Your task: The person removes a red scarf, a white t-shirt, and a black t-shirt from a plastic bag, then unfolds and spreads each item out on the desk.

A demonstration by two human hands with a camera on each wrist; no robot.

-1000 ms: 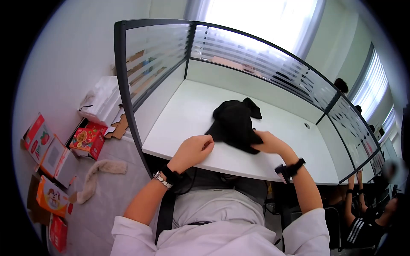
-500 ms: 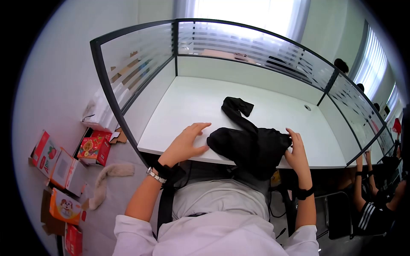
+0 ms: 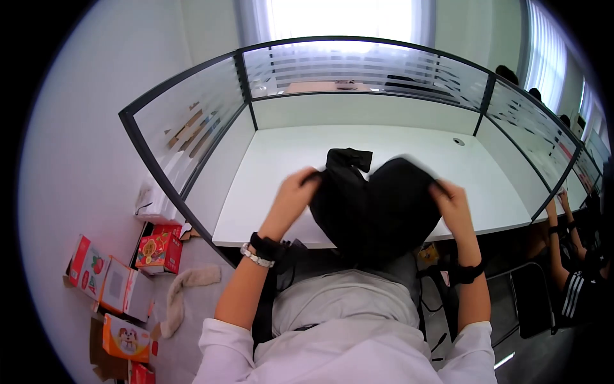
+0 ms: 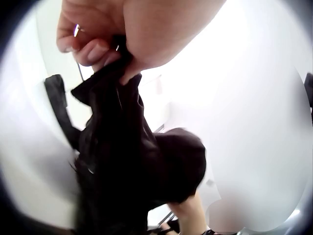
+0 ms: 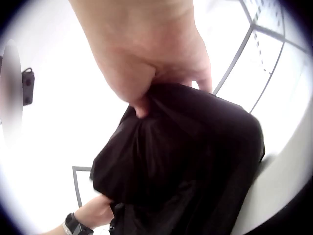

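Over white partitioned table (image 3: pixel 288 160), holds limp black fabric garment (image 3: pixel 377 205) aloft between left hand (image 3: pixel 294 189) and right hand (image 3: pixel 451 198), each pinching an upper edge with curled fingers, raised off the tabletop since a moment ago, now hanging spread.

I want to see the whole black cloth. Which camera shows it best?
The head view. There the black cloth shows nearly whole, held up over the white desk between the left hand and right hand. Each wrist view shows only a bunched part hanging from the hand that grips it.
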